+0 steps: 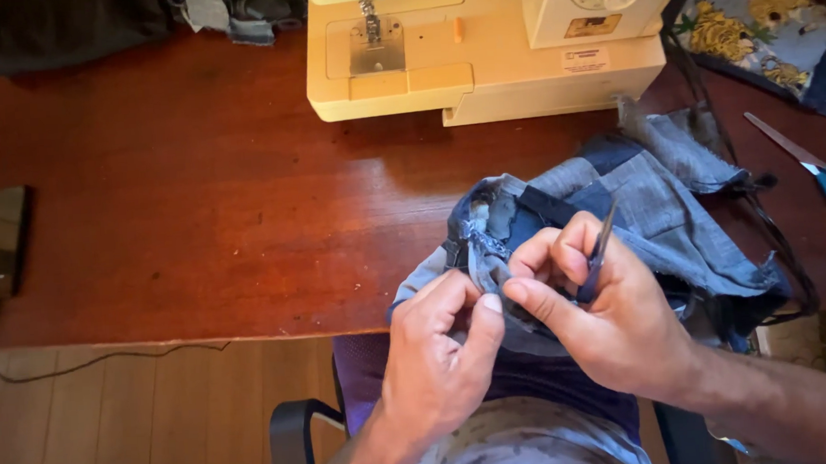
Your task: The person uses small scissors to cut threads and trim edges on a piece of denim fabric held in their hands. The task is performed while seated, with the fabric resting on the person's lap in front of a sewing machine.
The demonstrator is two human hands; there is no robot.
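Patchwork denim piece (657, 205) — grey and dark blue, frayed edges — lies crumpled at the desk (195, 206) front edge, over the lap. Left hand (438, 353) fingers pinch a bunched seam fold. Right hand (606, 311) fingers closed round a thin dark metal tool (599, 250), also touching the fold. Behind: cream plastic sewing machine (479, 50), blocky. Blue-handled scissors (819, 168) to the right — well apart. Glossy reddish wood top.

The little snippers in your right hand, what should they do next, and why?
Probably nip the thread at the frayed seam. The left hand pinches the denim patchwork piece there, and the right hand holds the small snips tilted up just beside it, not yet touching the fabric.
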